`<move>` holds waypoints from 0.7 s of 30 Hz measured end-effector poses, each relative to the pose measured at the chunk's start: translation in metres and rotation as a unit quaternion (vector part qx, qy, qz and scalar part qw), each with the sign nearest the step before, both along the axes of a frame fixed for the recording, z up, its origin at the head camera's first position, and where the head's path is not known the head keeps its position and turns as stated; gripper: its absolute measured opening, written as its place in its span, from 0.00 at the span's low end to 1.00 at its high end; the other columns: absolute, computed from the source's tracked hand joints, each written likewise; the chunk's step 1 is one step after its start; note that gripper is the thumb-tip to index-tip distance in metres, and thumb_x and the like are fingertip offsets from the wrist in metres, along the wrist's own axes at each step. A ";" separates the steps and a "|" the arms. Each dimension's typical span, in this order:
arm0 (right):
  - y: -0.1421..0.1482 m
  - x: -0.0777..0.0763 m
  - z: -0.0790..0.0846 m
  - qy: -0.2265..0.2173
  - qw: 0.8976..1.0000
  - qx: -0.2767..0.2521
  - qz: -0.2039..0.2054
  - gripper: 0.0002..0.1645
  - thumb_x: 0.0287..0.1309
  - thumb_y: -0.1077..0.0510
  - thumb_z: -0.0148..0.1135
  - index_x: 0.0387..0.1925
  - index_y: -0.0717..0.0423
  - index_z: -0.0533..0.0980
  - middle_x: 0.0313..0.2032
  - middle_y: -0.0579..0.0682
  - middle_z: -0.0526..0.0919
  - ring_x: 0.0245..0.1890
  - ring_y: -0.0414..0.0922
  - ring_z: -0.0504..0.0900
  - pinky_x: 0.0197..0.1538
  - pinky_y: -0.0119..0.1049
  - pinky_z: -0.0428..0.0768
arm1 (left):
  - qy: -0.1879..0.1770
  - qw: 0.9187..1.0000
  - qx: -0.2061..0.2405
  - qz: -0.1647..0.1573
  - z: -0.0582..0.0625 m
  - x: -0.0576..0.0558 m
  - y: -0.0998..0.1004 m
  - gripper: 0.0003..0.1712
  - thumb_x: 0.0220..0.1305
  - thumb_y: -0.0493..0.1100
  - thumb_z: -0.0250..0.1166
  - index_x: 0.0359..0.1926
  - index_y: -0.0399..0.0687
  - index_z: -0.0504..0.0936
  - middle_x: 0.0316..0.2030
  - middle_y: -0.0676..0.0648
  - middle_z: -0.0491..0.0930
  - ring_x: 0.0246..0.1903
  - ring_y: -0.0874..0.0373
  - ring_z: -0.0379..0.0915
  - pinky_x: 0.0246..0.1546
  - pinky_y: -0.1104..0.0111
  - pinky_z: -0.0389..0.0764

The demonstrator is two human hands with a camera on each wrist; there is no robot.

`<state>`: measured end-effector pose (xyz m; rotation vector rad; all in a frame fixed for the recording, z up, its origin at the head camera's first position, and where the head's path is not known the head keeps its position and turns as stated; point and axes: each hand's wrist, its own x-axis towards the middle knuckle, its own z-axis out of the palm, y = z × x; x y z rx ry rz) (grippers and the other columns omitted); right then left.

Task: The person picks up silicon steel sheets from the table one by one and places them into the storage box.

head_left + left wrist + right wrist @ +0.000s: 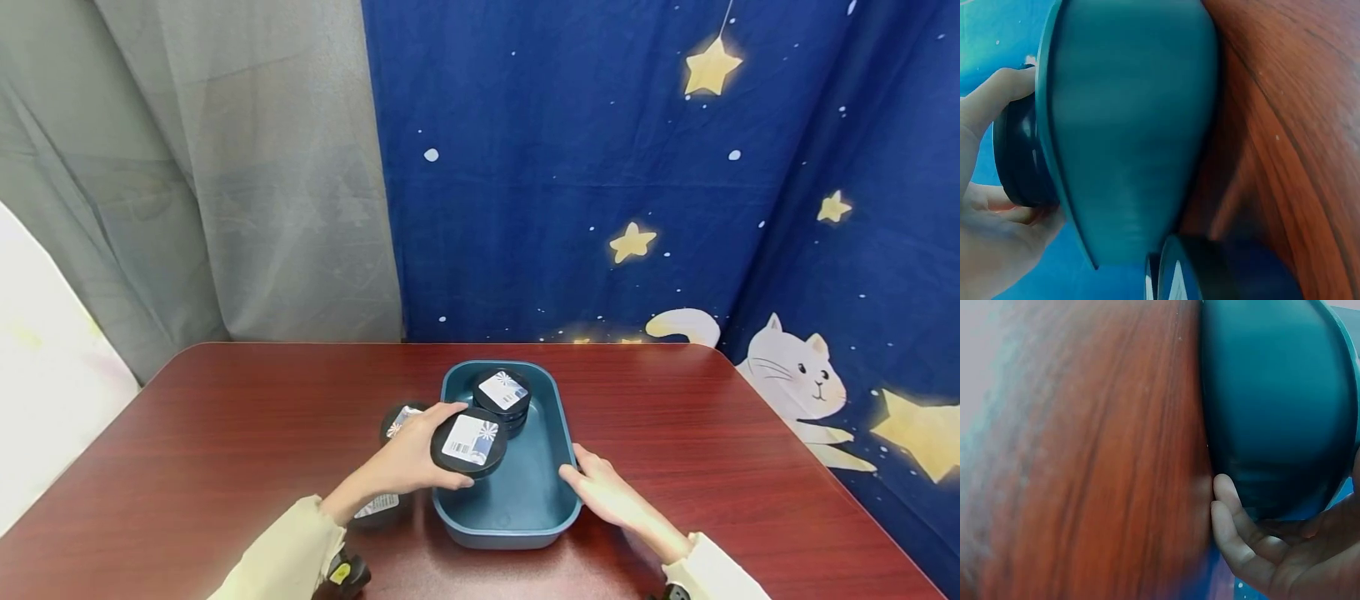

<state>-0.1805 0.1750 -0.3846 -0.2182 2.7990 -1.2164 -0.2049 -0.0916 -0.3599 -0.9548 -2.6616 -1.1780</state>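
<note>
Gripping a black tub partly over the blue bin at the frame's lower centre, the left hand seemed mid-loading, apparently needing to lower it, while the right hand pinched the bin's right side.

Left fingers curled, right fingers bent

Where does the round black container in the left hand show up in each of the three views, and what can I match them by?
Head: lower middle, the round black container in the left hand.
Left wrist: left side, about mid-height, the round black container in the same hand.
Right wrist: not in it.
Shared landmark: the teal bin, upper middle in left wrist, upper right in right wrist.
</note>
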 end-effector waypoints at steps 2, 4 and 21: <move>0.000 0.000 0.000 -0.003 1.000 -0.002 0.000 0.21 0.54 0.61 0.48 0.50 0.65 0.68 0.44 0.55 0.77 0.41 0.45 0.75 0.46 0.43 0.72 | 0.001 1.000 -0.003 -0.009 -0.002 -0.001 0.004 0.48 0.34 0.51 0.73 0.58 0.38 0.64 0.49 0.45 0.72 0.44 0.56 0.68 0.43 0.61 0.72; 0.000 0.000 -0.001 -0.004 1.000 -0.002 0.000 0.21 0.54 0.61 0.48 0.50 0.65 0.68 0.44 0.55 0.77 0.41 0.45 0.75 0.46 0.43 0.72 | 0.004 1.000 -0.006 -0.016 -0.004 -0.002 0.007 0.49 0.34 0.51 0.74 0.58 0.37 0.64 0.50 0.44 0.71 0.44 0.55 0.68 0.44 0.60 0.72; -0.001 -0.002 -0.002 -0.001 1.000 -0.001 -0.003 0.19 0.54 0.61 0.48 0.48 0.65 0.69 0.42 0.55 0.77 0.38 0.44 0.75 0.44 0.42 0.73 | 0.049 0.994 -0.093 -0.030 -0.006 -0.004 0.036 0.49 0.30 0.50 0.75 0.54 0.32 0.66 0.45 0.44 0.72 0.43 0.53 0.67 0.46 0.60 0.70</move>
